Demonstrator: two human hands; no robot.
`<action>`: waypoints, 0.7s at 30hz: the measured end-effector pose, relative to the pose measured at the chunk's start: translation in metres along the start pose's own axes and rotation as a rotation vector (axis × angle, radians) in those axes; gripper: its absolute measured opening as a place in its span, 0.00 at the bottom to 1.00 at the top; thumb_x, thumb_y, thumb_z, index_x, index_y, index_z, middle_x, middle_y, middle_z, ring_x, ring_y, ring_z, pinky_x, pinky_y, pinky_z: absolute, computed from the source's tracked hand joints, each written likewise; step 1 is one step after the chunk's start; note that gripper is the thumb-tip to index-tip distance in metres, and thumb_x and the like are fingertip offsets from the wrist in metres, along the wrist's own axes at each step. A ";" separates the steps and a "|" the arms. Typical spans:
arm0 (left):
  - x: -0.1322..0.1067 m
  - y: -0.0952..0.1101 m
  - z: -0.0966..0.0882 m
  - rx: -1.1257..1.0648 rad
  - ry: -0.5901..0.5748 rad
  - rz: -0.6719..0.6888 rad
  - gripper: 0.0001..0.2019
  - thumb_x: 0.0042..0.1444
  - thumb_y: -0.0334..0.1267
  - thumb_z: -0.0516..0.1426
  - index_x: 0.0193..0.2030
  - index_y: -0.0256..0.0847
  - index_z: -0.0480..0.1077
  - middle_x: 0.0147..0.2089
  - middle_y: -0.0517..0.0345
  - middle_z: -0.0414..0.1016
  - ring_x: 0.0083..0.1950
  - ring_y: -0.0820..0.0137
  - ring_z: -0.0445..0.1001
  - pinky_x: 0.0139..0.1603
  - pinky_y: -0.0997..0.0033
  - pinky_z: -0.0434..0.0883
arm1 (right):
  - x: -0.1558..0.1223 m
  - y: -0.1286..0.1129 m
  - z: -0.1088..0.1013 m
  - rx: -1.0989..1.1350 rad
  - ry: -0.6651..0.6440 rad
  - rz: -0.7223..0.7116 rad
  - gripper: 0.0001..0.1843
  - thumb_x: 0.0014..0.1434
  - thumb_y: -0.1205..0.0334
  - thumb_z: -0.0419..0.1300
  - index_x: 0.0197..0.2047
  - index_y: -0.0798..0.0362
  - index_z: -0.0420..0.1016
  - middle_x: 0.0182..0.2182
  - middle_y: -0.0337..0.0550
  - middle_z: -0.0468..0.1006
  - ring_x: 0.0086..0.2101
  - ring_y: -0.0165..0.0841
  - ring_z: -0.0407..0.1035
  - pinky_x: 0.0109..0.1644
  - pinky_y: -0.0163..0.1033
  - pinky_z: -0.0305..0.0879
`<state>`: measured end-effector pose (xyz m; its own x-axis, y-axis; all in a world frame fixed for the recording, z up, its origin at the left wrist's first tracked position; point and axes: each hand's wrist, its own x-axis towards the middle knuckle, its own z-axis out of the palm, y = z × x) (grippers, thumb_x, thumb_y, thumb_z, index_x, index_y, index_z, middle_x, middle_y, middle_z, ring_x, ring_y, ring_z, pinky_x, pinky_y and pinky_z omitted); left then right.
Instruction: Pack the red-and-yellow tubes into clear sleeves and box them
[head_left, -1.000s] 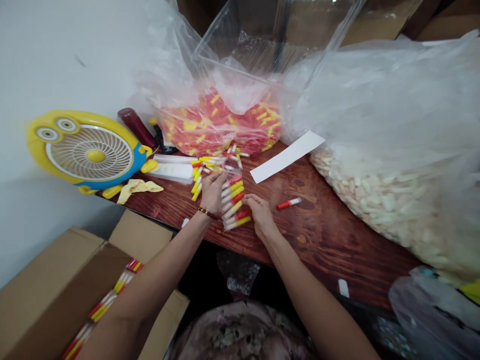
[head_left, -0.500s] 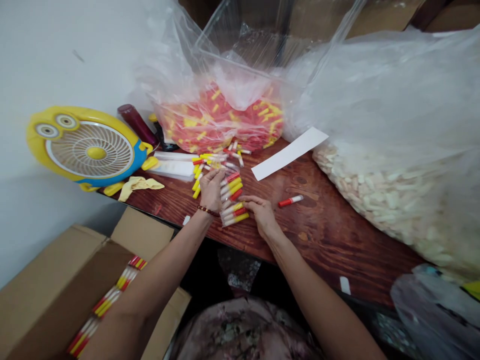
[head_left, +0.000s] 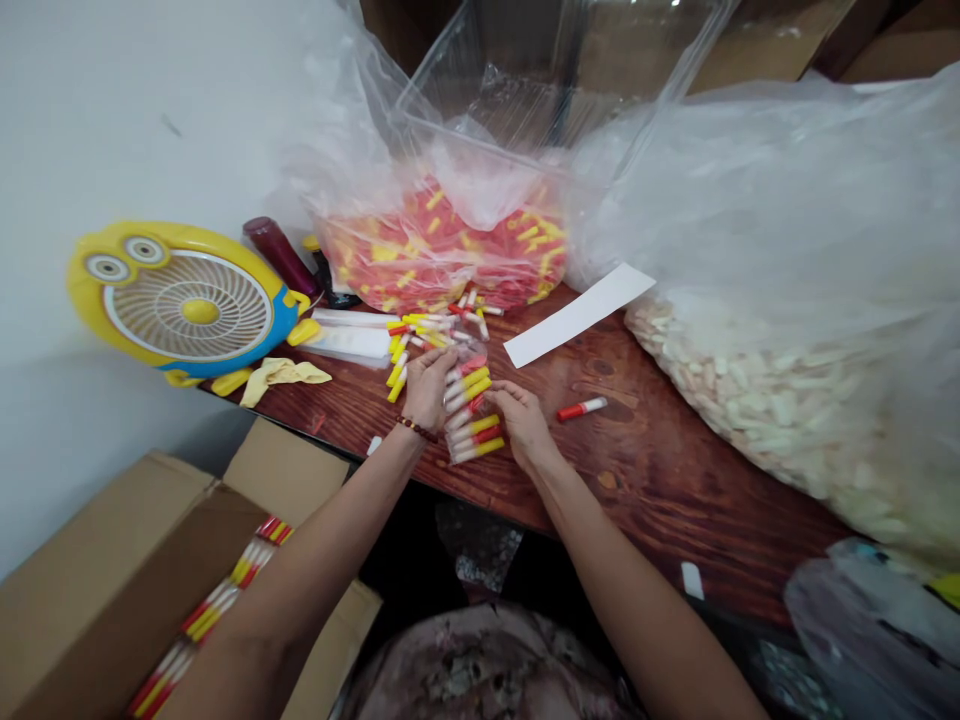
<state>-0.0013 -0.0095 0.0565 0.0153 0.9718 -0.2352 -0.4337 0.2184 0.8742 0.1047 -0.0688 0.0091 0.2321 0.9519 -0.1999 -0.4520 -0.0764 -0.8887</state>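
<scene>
My left hand (head_left: 427, 390) grips the left side of a clear plastic pack (head_left: 477, 432) holding a row of small white tubes with red and yellow caps. The fingers of my right hand (head_left: 526, 425) are pinched at the pack's right side, by the capped ends. Just beyond my left hand, several loose capped tubes (head_left: 397, 375) lie in a pile. A single red-capped tube (head_left: 581, 409) rests on the table to the right of my right hand.
A yellow fan (head_left: 191, 300) stands at the left. Behind the pile sits a plastic bag of red and yellow caps (head_left: 450, 255); a big bag of pale pieces (head_left: 757, 380) fills the right. A white strip (head_left: 577, 315) lies on the wooden table (head_left: 645, 500). Below left, a cardboard box (head_left: 112, 560) contains packs.
The pack has shifted slightly right and down in view and its tubes show more fully. My right fingertips have moved up along its side. The view has tilted slightly.
</scene>
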 end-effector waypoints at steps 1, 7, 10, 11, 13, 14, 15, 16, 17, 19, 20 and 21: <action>0.000 -0.001 0.000 0.001 -0.018 0.010 0.13 0.33 0.36 0.68 0.28 0.35 0.75 0.25 0.60 0.76 0.25 0.73 0.73 0.28 0.74 0.71 | 0.000 0.001 0.000 -0.007 0.032 0.007 0.09 0.42 0.60 0.62 0.29 0.53 0.76 0.22 0.36 0.75 0.23 0.29 0.65 0.29 0.34 0.61; -0.002 -0.005 -0.002 0.065 -0.068 0.057 0.14 0.32 0.39 0.69 0.26 0.35 0.75 0.24 0.61 0.76 0.23 0.75 0.71 0.25 0.76 0.68 | 0.003 0.000 0.002 -0.094 0.075 0.060 0.07 0.39 0.63 0.56 0.24 0.53 0.73 0.19 0.34 0.71 0.21 0.28 0.62 0.24 0.32 0.57; -0.004 -0.006 -0.001 0.065 -0.063 0.059 0.13 0.32 0.39 0.69 0.26 0.35 0.75 0.24 0.61 0.75 0.23 0.75 0.70 0.25 0.76 0.67 | 0.002 0.001 0.001 -0.124 0.047 0.028 0.08 0.39 0.62 0.56 0.25 0.53 0.73 0.19 0.34 0.72 0.20 0.28 0.63 0.24 0.33 0.57; -0.005 -0.006 -0.001 0.055 -0.061 0.054 0.13 0.32 0.39 0.69 0.27 0.35 0.75 0.24 0.60 0.75 0.23 0.75 0.70 0.25 0.76 0.67 | 0.001 0.002 0.000 -0.136 0.046 0.029 0.08 0.40 0.62 0.56 0.26 0.53 0.74 0.19 0.34 0.72 0.21 0.28 0.63 0.24 0.33 0.57; -0.006 -0.005 0.000 0.037 -0.041 0.042 0.13 0.34 0.39 0.68 0.27 0.35 0.75 0.25 0.59 0.76 0.24 0.74 0.71 0.26 0.75 0.68 | 0.000 0.004 -0.001 -0.157 0.055 0.057 0.10 0.41 0.60 0.58 0.29 0.53 0.75 0.21 0.35 0.74 0.21 0.29 0.64 0.25 0.33 0.58; -0.006 -0.005 0.000 0.032 -0.025 0.039 0.13 0.34 0.38 0.68 0.27 0.35 0.75 0.25 0.59 0.76 0.24 0.74 0.71 0.27 0.74 0.68 | -0.001 0.005 -0.002 -0.165 0.066 0.074 0.11 0.41 0.60 0.58 0.30 0.53 0.75 0.22 0.35 0.74 0.22 0.29 0.65 0.25 0.33 0.58; -0.006 -0.005 0.000 0.029 -0.009 0.038 0.12 0.35 0.38 0.68 0.27 0.35 0.75 0.25 0.59 0.76 0.24 0.74 0.71 0.27 0.74 0.69 | -0.001 0.006 -0.002 -0.169 0.073 0.089 0.10 0.41 0.60 0.58 0.29 0.53 0.75 0.22 0.36 0.75 0.22 0.29 0.65 0.25 0.33 0.58; -0.007 -0.006 0.001 0.027 0.007 0.036 0.12 0.35 0.38 0.68 0.27 0.35 0.75 0.25 0.60 0.76 0.24 0.74 0.71 0.26 0.75 0.69 | -0.001 0.006 -0.003 -0.165 0.079 0.101 0.09 0.41 0.60 0.58 0.28 0.53 0.75 0.22 0.37 0.75 0.23 0.29 0.65 0.25 0.34 0.58; -0.007 -0.006 0.001 0.026 0.020 0.031 0.11 0.35 0.37 0.67 0.27 0.35 0.75 0.24 0.60 0.76 0.23 0.74 0.71 0.26 0.75 0.69 | -0.002 0.007 -0.003 -0.151 0.085 0.108 0.08 0.40 0.60 0.58 0.26 0.54 0.74 0.21 0.37 0.74 0.22 0.29 0.65 0.25 0.34 0.58; -0.008 -0.006 0.001 0.019 0.036 0.014 0.10 0.35 0.36 0.67 0.27 0.35 0.75 0.25 0.59 0.76 0.23 0.74 0.71 0.26 0.75 0.69 | -0.003 0.007 -0.003 -0.092 0.074 0.124 0.06 0.40 0.62 0.57 0.22 0.54 0.72 0.19 0.37 0.73 0.21 0.29 0.63 0.25 0.34 0.57; -0.008 -0.006 0.001 0.011 0.044 0.004 0.10 0.35 0.35 0.67 0.27 0.35 0.75 0.25 0.59 0.76 0.23 0.74 0.71 0.26 0.75 0.69 | -0.005 0.007 -0.003 -0.057 0.059 0.132 0.05 0.39 0.62 0.57 0.22 0.54 0.72 0.19 0.36 0.72 0.21 0.28 0.63 0.24 0.34 0.57; -0.008 -0.006 0.001 0.000 0.050 -0.005 0.10 0.35 0.35 0.67 0.27 0.35 0.75 0.25 0.59 0.76 0.23 0.73 0.72 0.26 0.74 0.70 | -0.006 0.007 -0.003 -0.025 0.043 0.138 0.06 0.39 0.62 0.57 0.23 0.54 0.72 0.19 0.36 0.72 0.21 0.28 0.63 0.25 0.34 0.57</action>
<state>0.0021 -0.0188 0.0533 -0.0278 0.9651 -0.2603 -0.4338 0.2230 0.8730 0.1030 -0.0758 0.0030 0.2064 0.9183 -0.3379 -0.4610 -0.2133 -0.8614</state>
